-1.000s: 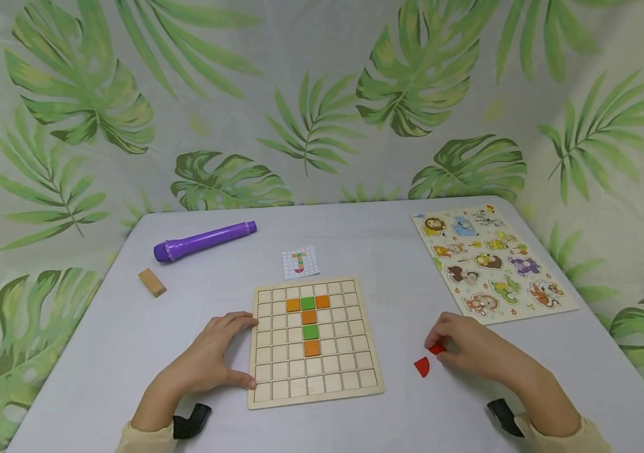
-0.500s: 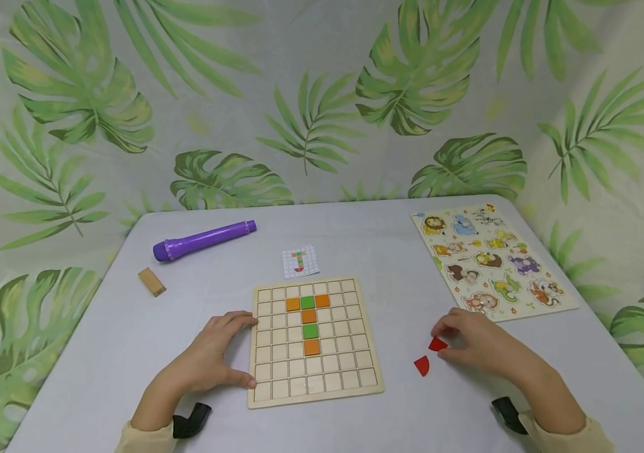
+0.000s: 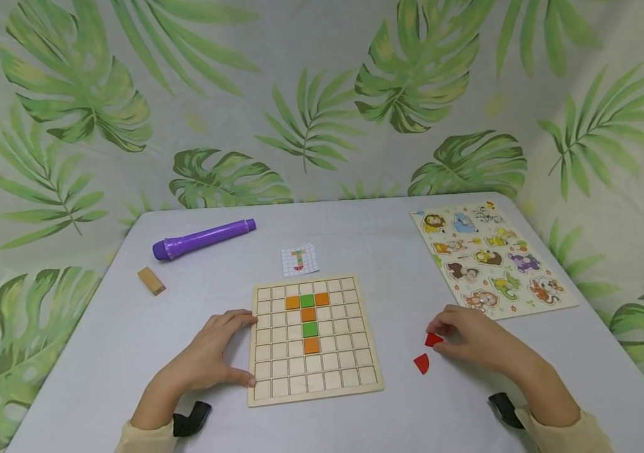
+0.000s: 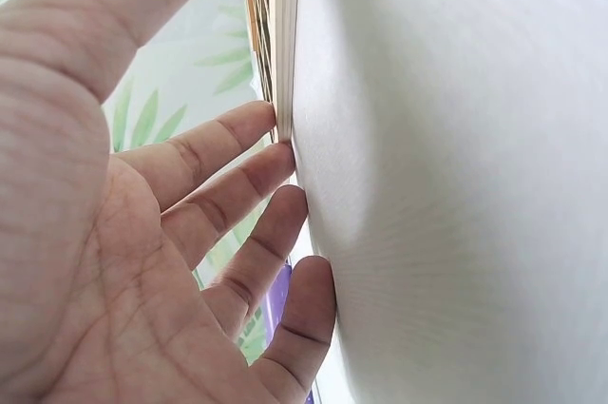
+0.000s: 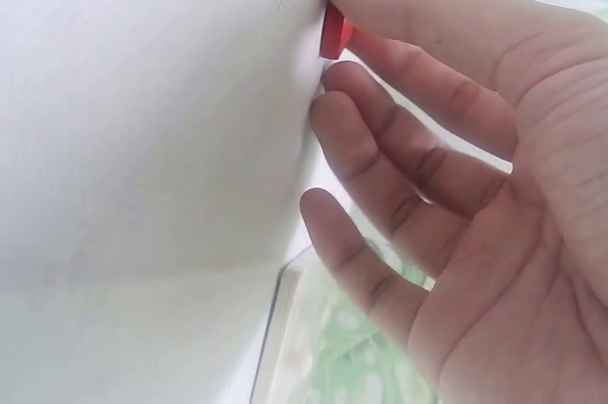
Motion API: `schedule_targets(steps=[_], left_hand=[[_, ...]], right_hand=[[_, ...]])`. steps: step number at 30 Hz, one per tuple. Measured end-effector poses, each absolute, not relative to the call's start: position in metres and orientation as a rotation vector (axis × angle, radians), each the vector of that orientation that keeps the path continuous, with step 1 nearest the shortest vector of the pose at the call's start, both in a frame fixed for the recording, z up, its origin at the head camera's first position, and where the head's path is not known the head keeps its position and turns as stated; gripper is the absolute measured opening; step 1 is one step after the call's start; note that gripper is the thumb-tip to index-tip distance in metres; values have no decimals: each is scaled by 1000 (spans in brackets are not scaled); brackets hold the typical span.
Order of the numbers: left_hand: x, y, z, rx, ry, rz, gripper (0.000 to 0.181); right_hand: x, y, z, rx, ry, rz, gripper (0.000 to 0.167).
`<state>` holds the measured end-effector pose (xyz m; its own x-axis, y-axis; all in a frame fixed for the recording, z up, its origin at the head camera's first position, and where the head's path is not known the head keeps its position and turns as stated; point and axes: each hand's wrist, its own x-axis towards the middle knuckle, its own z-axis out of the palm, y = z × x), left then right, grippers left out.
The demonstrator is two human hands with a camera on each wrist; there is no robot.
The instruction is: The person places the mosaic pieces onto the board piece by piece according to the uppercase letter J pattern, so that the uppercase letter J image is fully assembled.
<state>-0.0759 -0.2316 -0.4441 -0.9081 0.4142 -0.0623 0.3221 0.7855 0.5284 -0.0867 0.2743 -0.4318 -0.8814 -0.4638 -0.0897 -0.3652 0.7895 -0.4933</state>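
A square wooden grid board (image 3: 344,362) lies in the middle of the table in the head view. Orange and green square tiles (image 3: 310,329) form a T shape on it. Along the board's left edge rests my left hand (image 3: 211,352), fingers spread and thumb by the near corner; in the left wrist view its fingertips (image 4: 277,119) touch the board's side. To the right of the board, my right hand (image 3: 471,338) pinches a red tile (image 3: 432,340) between thumb and index finger, at the table surface. Nearer me lies a red quarter-circle tile (image 3: 422,363), apart from the hand.
Behind the board lies a small pattern card (image 3: 299,260) with a J-like figure. A purple toy microphone (image 3: 204,240) and a small wooden block (image 3: 152,281) are at the back left. An animal puzzle board (image 3: 491,261) lies at the back right.
The pinched red tile has turned a little and shifted slightly away from me and to the left with my right fingers. My left hand and the board stay put.
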Motion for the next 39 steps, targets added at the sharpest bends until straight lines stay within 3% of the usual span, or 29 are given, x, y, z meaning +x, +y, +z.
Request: schedule_targets(steps=[24,39], left_hand=[[-76,-231,-443,567,2791,787,107],[-75,-232,-444,562,2786,786,106]], right_hand=[[-108,223,-423,-914,2656,-758,15],[-113,165,-419,-1141,2491,-710,19]])
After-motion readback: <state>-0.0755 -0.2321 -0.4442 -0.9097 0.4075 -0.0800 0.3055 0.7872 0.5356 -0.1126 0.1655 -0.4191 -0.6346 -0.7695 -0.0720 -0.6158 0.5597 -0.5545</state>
